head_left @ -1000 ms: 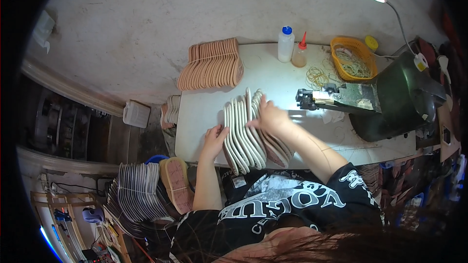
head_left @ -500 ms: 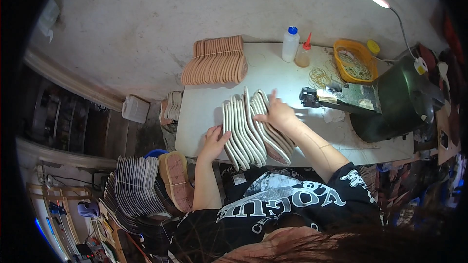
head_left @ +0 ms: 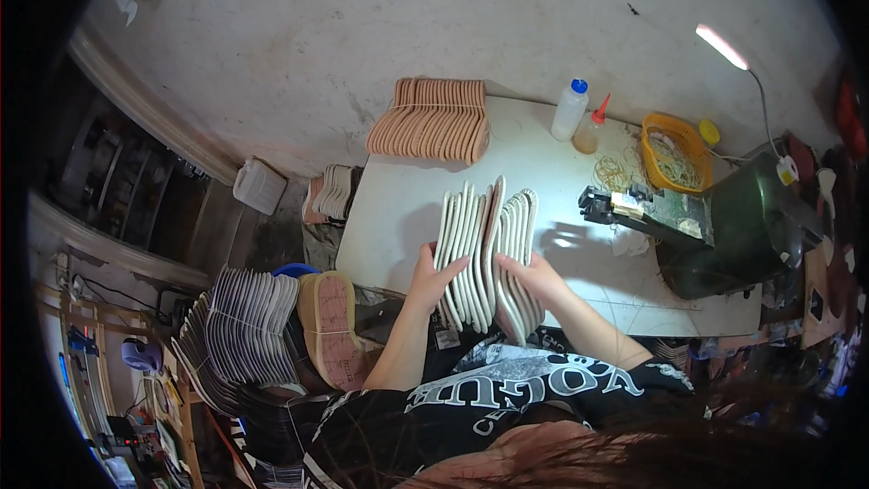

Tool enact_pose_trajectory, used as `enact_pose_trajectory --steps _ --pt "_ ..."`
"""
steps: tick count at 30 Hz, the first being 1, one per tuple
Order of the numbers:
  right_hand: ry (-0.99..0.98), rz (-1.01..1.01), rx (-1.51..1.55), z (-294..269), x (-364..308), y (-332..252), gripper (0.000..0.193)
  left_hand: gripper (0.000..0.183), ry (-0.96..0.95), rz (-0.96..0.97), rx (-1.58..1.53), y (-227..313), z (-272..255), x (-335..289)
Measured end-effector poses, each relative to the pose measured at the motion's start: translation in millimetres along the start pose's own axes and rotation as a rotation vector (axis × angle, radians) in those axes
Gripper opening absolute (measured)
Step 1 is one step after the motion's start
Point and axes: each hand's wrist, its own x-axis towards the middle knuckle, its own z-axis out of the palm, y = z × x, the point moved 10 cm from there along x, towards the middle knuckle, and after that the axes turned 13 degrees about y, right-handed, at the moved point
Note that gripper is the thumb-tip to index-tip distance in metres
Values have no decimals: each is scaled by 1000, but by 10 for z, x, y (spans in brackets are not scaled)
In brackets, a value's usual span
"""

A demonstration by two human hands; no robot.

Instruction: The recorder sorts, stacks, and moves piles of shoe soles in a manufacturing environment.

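Observation:
A row of white-edged shoe insoles (head_left: 466, 263) stands on edge at the near side of the table, pressed between my two hands. My left hand (head_left: 433, 279) clasps the row's left side, thumb laid over the edges. On the opposite side my right hand (head_left: 536, 279) is wrapped round the insoles, its thumb near the middle of the row. One insole in the middle shows a brownish face and sticks up a little above those beside it. The fingers behind the row are partly hidden.
A banded bundle of tan insoles (head_left: 430, 122) stands at the table's back left. Two bottles (head_left: 570, 110), a yellow basket of rubber bands (head_left: 674, 154) and a dark green machine (head_left: 733, 226) are to the right. Another banded insole stack (head_left: 249, 326) sits at the lower left.
My right hand has come down from the top of the insoles to grip their right side. My left hand has closed in, and the row is squeezed more upright. The view has shifted.

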Motion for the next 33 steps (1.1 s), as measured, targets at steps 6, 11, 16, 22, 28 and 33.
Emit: enact_pose_trajectory --steps 6,11,16,22,28,33 --pt "-15 -467 86 162 -398 -1062 50 95 -92 374 -185 1059 -35 -259" --pt "221 -957 -402 54 -421 -1414 87 114 -211 579 -286 1594 -206 -286" --pt "148 -1084 -437 313 -388 -937 115 106 -217 749 135 1195 -14 -300" --pt "115 -642 -458 271 -504 -1417 61 89 -74 480 -33 1280 -36 -369" --pt "-86 -251 -1308 64 171 -634 83 84 -143 186 1111 270 -431 345" --pt "60 -127 -967 -51 188 -278 72 73 -165 72 607 -81 -349 410"
